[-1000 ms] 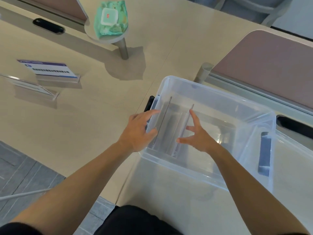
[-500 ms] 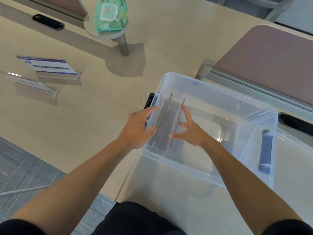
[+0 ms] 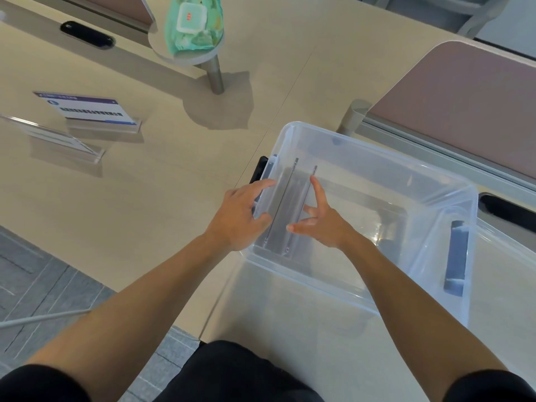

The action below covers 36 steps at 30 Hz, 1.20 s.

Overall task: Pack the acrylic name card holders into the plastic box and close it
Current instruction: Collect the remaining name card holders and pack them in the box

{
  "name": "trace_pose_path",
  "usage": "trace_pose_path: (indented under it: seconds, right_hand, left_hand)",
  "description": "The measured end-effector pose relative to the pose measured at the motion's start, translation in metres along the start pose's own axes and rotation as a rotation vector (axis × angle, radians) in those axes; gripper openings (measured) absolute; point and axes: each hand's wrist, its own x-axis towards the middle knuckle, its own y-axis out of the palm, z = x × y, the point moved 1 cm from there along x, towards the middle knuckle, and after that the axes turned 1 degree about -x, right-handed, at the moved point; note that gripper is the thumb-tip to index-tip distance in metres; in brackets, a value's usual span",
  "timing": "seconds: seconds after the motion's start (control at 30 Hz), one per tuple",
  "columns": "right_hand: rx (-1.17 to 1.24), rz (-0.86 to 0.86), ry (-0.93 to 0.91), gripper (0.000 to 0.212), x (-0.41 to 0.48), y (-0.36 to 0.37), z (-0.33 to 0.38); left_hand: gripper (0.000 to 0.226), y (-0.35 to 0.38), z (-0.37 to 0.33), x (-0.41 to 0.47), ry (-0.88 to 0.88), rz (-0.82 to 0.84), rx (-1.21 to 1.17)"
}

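The clear plastic box [image 3: 377,158] stands open on the table right of centre. Two acrylic name card holders [image 3: 282,210] [image 3: 301,204] stand on edge, close together, at its left end. My left hand [image 3: 237,219] clasps the box's left wall, fingers over the rim. My right hand [image 3: 322,224] is inside the box with fingers spread, the index finger against the right-hand holder. Two more holders sit on the table at the left: one with a blue and white card [image 3: 92,110], and one lying nearer the edge [image 3: 58,139].
A green pack of wipes [image 3: 194,24] rests on a small round stand. A padded partition [image 3: 464,97] rises behind the box. The rim of what looks like the clear lid [image 3: 510,256] shows right of the box. Black cable slots [image 3: 87,34] are set in the table. Grey floor lies at lower left.
My right hand has pushed the right-hand holder leftward, closer to the other one. My left hand has stayed on the box's left wall.
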Motion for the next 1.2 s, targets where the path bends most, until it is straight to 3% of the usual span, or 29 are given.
trace_pose_path:
  seconds: [0.33,0.57,0.77,0.93,1.03,1.2]
  right_hand:
    - [-0.163,-0.036,0.029,0.119,-0.016,-0.005,0.012]
    - [-0.408,-0.412,0.107,0.048,-0.106,-0.029,0.037]
    - [-0.480,-0.633,0.274,0.024,-0.222,-0.012,0.043]
    - [-0.529,-0.786,0.440,0.026,-0.309,0.003,0.024]
    - [-0.542,-0.873,0.528,0.029,-0.357,0.010,0.003]
    - [-0.460,-1.015,0.634,0.031,-0.432,0.024,-0.043]
  left_hand:
    - [0.061,-0.004,-0.003,0.000,0.054,0.003,0.186]
    - [0.054,-0.007,-0.028,-0.010,0.309,-0.088,0.197]
    - [0.038,0.024,-0.068,-0.027,0.547,0.179,0.121]
    - [0.036,0.062,-0.101,-0.054,0.699,0.399,0.190]
    - [0.034,0.088,-0.123,-0.068,0.855,0.467,0.346]
    - [0.033,0.139,-0.168,-0.094,0.971,0.581,0.442]
